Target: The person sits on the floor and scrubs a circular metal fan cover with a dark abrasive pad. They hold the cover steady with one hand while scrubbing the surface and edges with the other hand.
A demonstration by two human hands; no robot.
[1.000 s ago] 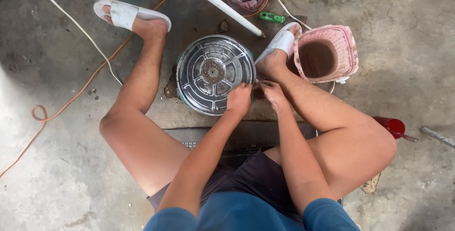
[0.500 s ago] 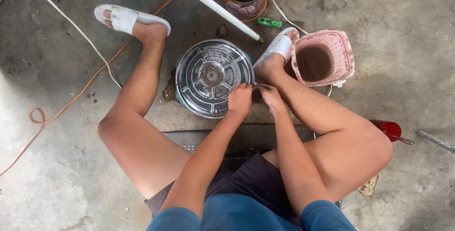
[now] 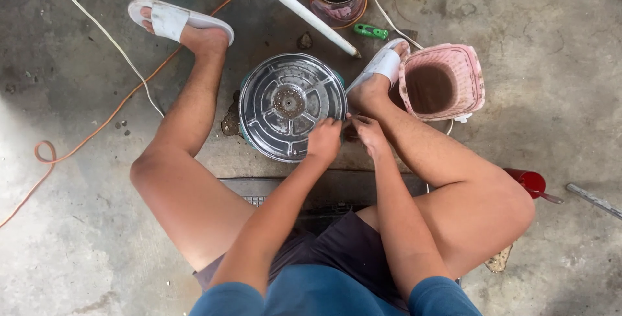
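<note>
Person sits low on a concrete floor (image 3: 78, 251), knees spread, both hands meeting at the near right rim of a round grey metal disc (image 3: 291, 105) with raised ribs and a rusty hub. Left hand (image 3: 324, 140) rests on the disc's edge, fingers (image 3: 329, 124) curled together over the rim; whether they grip anything small there, cannot tell. Right hand (image 3: 369, 131) sits just beside the left one, its fingers (image 3: 356, 121) pinched together on something thin and dark at the disc's edge, too small to identify. The disc lies flat on the floor directly beyond the fingers, between the two feet. Right of the fingers and touching the right foot's white sandal (image 3: 382, 63) is a pink plastic basket (image 3: 476, 82), upright, dirty brown inside. Beyond the fingers, past the disc, a long white pipe (image 3: 298, 10) runs diagonally, its tip near the sandal. Farther beyond stands a rusty can (image 3: 337, 8), with a small green-handled tool (image 3: 370, 31) lying just beside it. Far left of the fingers, the other white sandal (image 3: 172, 18) is on the left foot. An orange cord (image 3: 84, 138) and a white cable (image 3: 97, 27) trail across the floor well to the left. Right of the fingers, behind the right knee, a red cup-like piece (image 3: 528, 181) lies on the floor, and a grey metal rod (image 3: 593, 199) lies farther right.
</note>
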